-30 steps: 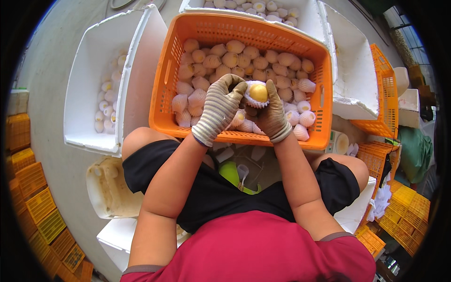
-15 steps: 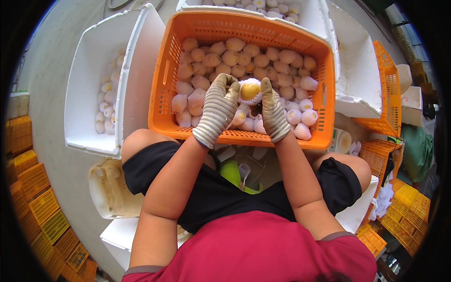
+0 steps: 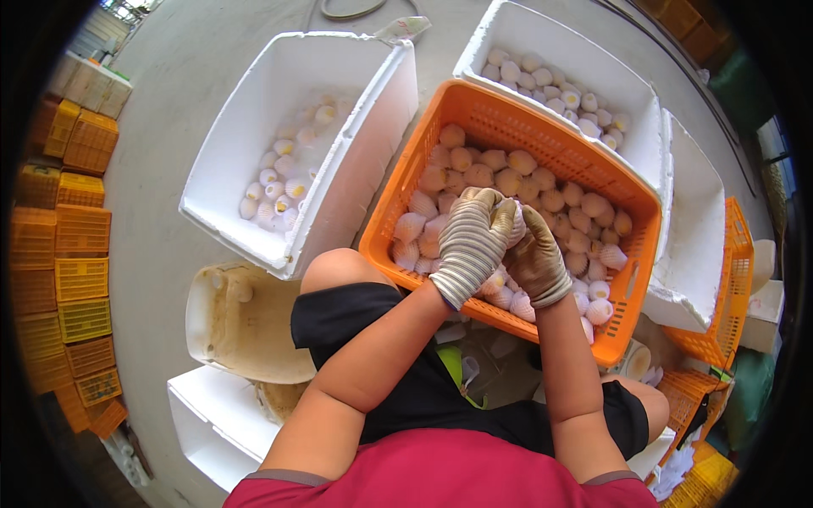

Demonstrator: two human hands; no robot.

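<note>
Both hands wear striped, pale knit work gloves with darker palms. My left hand (image 3: 474, 244) and my right hand (image 3: 539, 261) meet over the near part of an orange plastic crate (image 3: 542, 110). Between their fingers is a fruit in a white foam net (image 3: 515, 225), mostly covered by the gloves. Both hands are closed around it. Below and around them, the crate holds many similar netted fruits (image 3: 584, 203).
A white foam box (image 3: 229, 169) with netted fruits stands left of the crate. Another foam box (image 3: 648, 127) with fruits lies beyond it, and a third (image 3: 690, 229) to its right. A stained tub (image 3: 254, 326) sits by my left knee. Stacked yellow and orange crates (image 3: 80, 279) line the far left.
The view has swung left, so the crate and boxes appear farther right and tilted. My fingers have closed over the fruit, whose yellow end showed before.
</note>
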